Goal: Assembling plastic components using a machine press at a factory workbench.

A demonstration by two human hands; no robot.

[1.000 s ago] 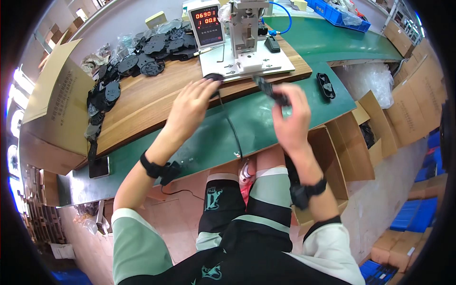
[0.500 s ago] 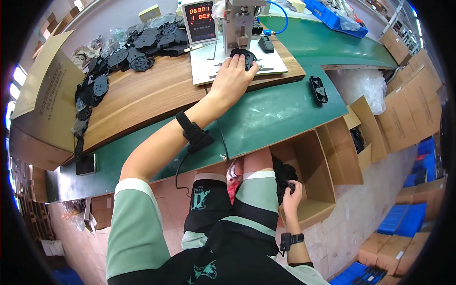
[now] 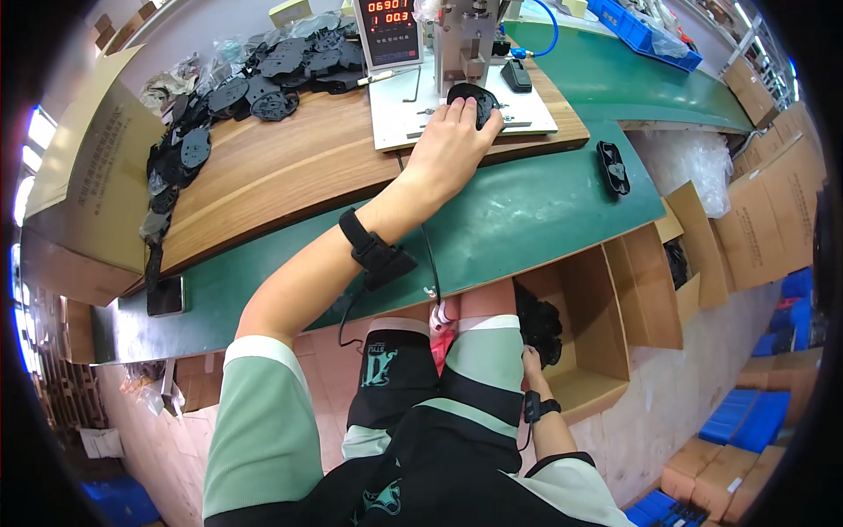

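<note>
My left hand [image 3: 455, 140] reaches over the table to a small press [image 3: 463, 53]. Its fingers grip a rounded black plastic part [image 3: 477, 98] on the press's white base plate [image 3: 395, 123], below the metal head. Low on the right, beside my thigh, my right hand [image 3: 532, 362] is at an open cardboard box [image 3: 584, 373]. Black plastic parts [image 3: 540, 327] are heaped in that box, right by the hand. Its fingers are small and partly hidden, so I cannot make out their hold. Another black part [image 3: 613, 169] lies alone on the green tabletop [image 3: 544, 206].
Flat black parts [image 3: 290, 66] are piled along the wooden board's [image 3: 281, 167] back and left. A display box [image 3: 391, 35] stands left of the press. A tall carton [image 3: 83, 176] and a phone [image 3: 167, 296] sit at left. Further cartons [image 3: 773, 202] stand at right.
The whole view has shifted slightly, with the table moving right in it. My right hand has drawn back from the heap; the black part earlier at its fingers is no longer distinguishable. My left hand stays on its part.
</note>
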